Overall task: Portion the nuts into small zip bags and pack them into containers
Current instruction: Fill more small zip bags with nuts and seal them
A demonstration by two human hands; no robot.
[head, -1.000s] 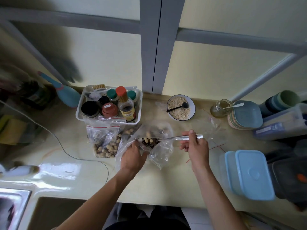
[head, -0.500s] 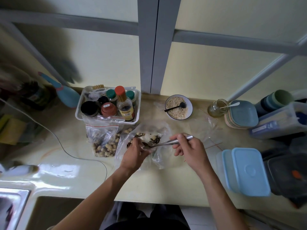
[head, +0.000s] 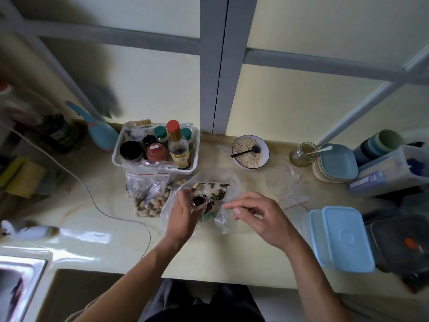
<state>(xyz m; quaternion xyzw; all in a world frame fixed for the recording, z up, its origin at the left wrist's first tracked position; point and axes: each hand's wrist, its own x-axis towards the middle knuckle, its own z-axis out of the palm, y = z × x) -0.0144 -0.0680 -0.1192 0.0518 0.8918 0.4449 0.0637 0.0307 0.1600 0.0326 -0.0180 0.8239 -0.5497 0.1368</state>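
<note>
My left hand grips a small zip bag and holds its mouth open; dark nuts show inside. Behind it lies a large clear bag of mixed nuts, open on the counter. My right hand is just right of the small bag, its fingers pinching a thin metal spoon that points left toward the bag mouth; the spoon bowl is hidden. A red-striped zip bag of peanuts sits to the left. Two blue-lidded containers stand at the right.
A white basket of bottles stands behind the peanut bag. Farther right are a bowl of oats, a glass jar, stacked plates and empty zip bags. A cable crosses the counter; the sink is at the lower left.
My right hand has lowered the spoon from over the big bag and brought it left to the small bag's mouth. My left hand has kept its hold on the small bag.
</note>
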